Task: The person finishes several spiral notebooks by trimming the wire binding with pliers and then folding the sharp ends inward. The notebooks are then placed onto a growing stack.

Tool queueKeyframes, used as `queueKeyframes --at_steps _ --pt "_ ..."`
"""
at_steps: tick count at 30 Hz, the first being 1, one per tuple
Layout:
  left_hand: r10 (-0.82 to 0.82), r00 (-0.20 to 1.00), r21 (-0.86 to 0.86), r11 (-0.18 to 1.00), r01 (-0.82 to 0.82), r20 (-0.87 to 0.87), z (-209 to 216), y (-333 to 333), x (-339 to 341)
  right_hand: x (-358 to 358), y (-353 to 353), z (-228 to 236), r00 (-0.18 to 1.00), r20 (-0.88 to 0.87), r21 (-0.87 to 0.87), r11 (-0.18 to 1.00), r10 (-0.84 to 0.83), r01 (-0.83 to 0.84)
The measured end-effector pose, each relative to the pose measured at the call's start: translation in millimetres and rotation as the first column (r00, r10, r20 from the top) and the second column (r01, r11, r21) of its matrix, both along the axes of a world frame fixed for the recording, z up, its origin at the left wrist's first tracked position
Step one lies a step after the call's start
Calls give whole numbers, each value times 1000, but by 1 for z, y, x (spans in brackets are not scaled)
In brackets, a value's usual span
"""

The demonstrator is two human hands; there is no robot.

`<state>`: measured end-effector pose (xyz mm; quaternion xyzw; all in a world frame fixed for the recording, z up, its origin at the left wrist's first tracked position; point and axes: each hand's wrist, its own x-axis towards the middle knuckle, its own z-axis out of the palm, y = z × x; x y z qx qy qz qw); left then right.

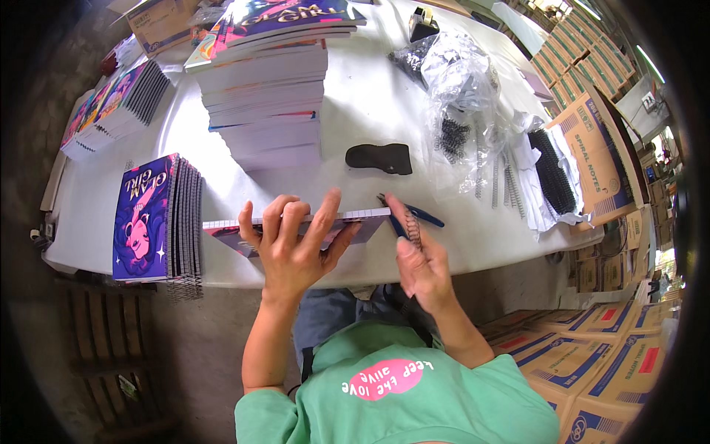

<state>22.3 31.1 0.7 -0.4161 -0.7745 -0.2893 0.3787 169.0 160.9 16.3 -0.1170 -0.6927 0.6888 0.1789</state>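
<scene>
My left hand (290,233) grips a notebook (364,231) at the table's near edge, its fingers and thumb spread along the punched edge, which faces up. The cover is pink and dark purple. In my right hand (427,274), beside the notebook's right end, is a thin spiral wire coil (413,226), held between thumb and fingers. Blue-handled pliers (427,216) lie on the table just behind the right hand, partly hidden by it. Farther back rests a flat black object (379,158) with a rounded end.
A tall stack of unbound notebooks (266,96) stands behind my left hand. Bound notebooks (148,222) are piled at the left, with another pile (118,107) beyond. Plastic bags (462,81) and loose coils (510,185) lie rightward, near an open carton (595,152). Cartons (592,362) stand lower right.
</scene>
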Motion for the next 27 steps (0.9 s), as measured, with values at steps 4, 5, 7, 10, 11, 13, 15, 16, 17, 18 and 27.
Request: queueKeyframes --at_steps 4,5,7,10,11,13,15,16,17,18,27 --pt "-80 995 33 996 79 52 1 -6 0 -9 24 23 998 51 9 1000 -23 22" --pt "-90 994 36 995 88 54 0 -6 1 -10 37 25 995 99 180 984 -15 -4" --pt "-109 992 42 993 107 57 1 -5 0 -20 51 24 1000 -6 503 864 -20 20" --pt "-111 991 52 993 107 73 4 -5 2 -28 58 30 997 -65 585 811 48 -1" --pt "-111 991 59 993 107 76 4 -4 2 -29 58 32 996 -56 588 809 73 -26" --pt "-111 991 67 992 105 81 3 -4 2 -31 56 35 992 -38 589 804 124 -78" --pt "-113 990 66 992 107 90 4 -4 2 -30 61 35 981 -30 572 808 193 -142" --pt "-115 989 65 992 109 95 4 -4 2 -29 63 35 974 -27 563 808 227 -172" --pt "-117 989 63 992 111 94 5 -4 2 -30 63 34 972 -35 563 808 233 -174" --pt "-119 989 61 992 114 93 5 -5 1 -30 63 32 970 -43 564 807 240 -175" --pt "-107 989 65 993 101 100 1 -6 5 -23 58 48 931 220 221 915 290 -337"
